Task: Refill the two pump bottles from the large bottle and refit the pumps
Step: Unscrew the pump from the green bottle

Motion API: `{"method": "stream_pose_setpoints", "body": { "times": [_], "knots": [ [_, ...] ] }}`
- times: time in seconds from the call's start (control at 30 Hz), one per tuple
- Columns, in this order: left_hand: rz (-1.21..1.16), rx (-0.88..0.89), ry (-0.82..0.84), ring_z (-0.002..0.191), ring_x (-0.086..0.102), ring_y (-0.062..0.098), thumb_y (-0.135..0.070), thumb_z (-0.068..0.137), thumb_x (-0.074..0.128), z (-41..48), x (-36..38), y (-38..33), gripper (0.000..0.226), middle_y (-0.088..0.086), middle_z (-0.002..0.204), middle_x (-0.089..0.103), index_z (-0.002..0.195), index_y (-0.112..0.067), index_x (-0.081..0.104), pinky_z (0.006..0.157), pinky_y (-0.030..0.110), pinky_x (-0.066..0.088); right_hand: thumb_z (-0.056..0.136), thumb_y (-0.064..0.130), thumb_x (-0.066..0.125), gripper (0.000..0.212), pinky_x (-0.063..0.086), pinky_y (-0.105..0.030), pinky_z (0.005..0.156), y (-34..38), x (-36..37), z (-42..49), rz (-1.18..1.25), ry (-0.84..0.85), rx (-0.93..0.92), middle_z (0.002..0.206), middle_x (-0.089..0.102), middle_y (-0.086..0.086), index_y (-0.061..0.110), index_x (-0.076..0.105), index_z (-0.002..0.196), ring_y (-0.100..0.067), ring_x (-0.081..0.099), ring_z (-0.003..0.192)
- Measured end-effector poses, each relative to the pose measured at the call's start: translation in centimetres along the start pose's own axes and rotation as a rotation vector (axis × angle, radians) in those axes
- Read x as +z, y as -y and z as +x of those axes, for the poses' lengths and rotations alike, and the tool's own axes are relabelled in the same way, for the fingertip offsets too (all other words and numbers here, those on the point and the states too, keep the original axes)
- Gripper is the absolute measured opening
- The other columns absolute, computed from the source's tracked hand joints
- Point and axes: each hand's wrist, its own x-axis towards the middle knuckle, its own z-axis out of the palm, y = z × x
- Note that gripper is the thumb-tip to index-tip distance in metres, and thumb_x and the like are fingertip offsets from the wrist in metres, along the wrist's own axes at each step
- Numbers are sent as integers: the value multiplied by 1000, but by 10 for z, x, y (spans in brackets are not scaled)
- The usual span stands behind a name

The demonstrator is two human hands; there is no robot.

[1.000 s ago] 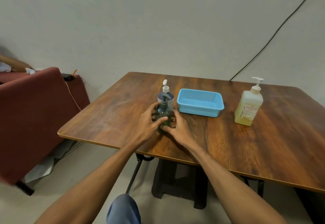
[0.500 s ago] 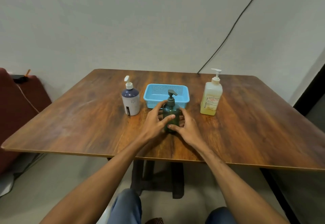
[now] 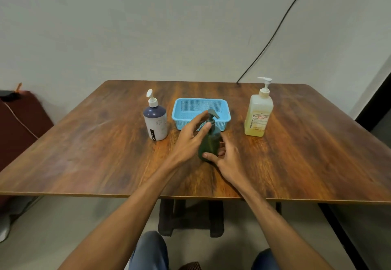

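A small dark green pump bottle [image 3: 209,140] stands upright on the wooden table [image 3: 84,155], in front of the basket. My right hand [image 3: 225,157] grips its lower body from the right. My left hand [image 3: 190,140] has its fingers up at the bottle's neck and pump collar. A navy and white pump bottle [image 3: 155,121] stands to the left, pump fitted. The large yellow bottle [image 3: 258,114] with a white pump stands to the right.
A light blue plastic basket [image 3: 179,114] sits behind the green bottle. A black cable [image 3: 275,34] runs down the wall to the table's back edge. A dark red seat [image 3: 19,121] is at the left.
The view has swung and settled facing the table squarely. My left hand has risen from the green bottle's body to its neck; my right hand still holds the base.
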Motion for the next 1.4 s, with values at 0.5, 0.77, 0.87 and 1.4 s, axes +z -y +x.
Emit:
{"method": "stream_pose_setpoints", "body": {
  "times": [0.5, 0.77, 0.87, 1.4],
  "knots": [
    [-75, -58, -73, 121, 63, 13, -24, 92, 71, 5, 18, -8, 43, 1, 129, 67, 132, -12, 60, 106, 39, 51, 81, 24, 83, 78, 47, -10, 83, -11, -1, 1, -53, 7, -3, 134, 57, 2, 23, 42, 147, -14, 56, 116],
    [-28, -42, -193, 111, 69, 20, -10, 83, 80, 8, 13, -11, 37, 9, 116, 73, 117, -2, 67, 100, 48, 54, 81, 26, 84, 79, 48, -11, 85, -13, 1, 2, -27, 9, 28, 136, 56, 1, 24, 41, 148, -16, 56, 119],
    [-10, -40, -231, 109, 68, 15, -22, 74, 88, 8, 17, -13, 46, 4, 113, 72, 112, -8, 64, 97, 43, 56, 81, 28, 84, 77, 47, -10, 83, -14, 0, 2, -45, 1, 35, 134, 56, 5, 28, 42, 146, -14, 56, 118],
    [-29, -44, -209, 119, 63, 9, -24, 85, 79, 3, 14, -18, 48, -1, 125, 68, 128, -14, 62, 103, 36, 53, 81, 30, 83, 78, 50, -17, 87, -13, 1, 2, -60, 6, 39, 137, 54, 6, 28, 41, 146, -13, 56, 119]
  ]
}}
